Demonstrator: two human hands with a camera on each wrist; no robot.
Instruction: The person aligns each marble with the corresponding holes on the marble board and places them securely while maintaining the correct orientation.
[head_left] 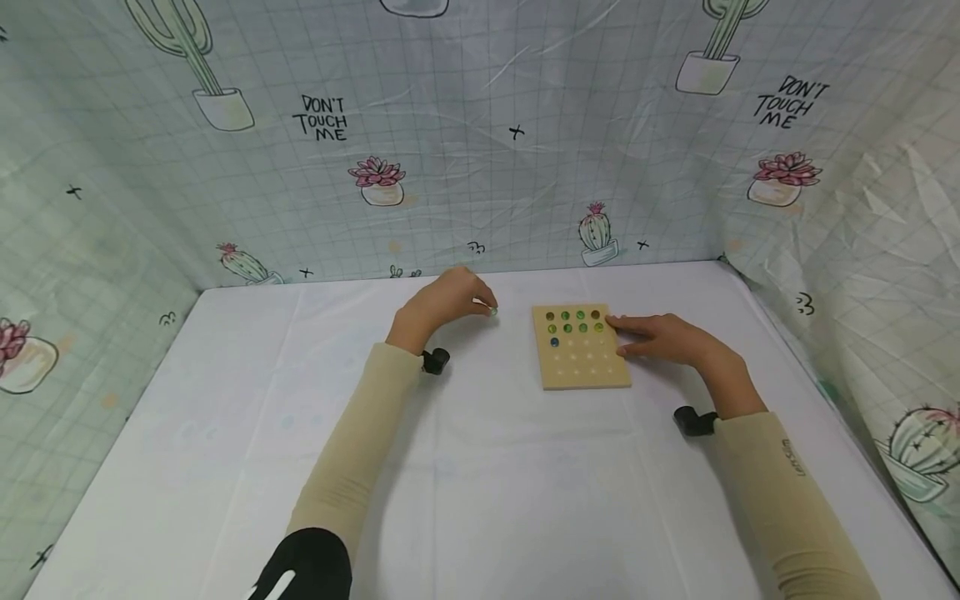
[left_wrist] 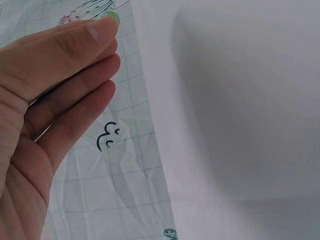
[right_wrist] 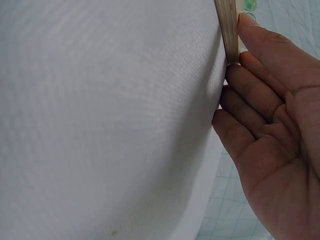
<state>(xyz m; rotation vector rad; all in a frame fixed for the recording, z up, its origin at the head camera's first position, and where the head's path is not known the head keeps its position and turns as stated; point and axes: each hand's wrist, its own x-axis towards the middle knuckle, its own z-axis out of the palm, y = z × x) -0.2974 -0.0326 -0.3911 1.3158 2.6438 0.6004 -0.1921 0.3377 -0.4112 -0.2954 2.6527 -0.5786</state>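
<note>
My left hand is raised over the table, left of the board, pinching a small green glass marble between thumb and fingertips. Only the marble's edge shows past the thumb in the left wrist view. A square wooden board with rows of round hollows lies flat on the table. Green and yellowish marbles fill its two far rows, and one blue marble sits at the left of the third. At the board's right edge my right hand rests, its extended fingers touching the side.
A white cloth covers the table. Behind it and along both sides hangs a curtain printed with cacti. A black wrist camera is on the left wrist and another black camera on the right.
</note>
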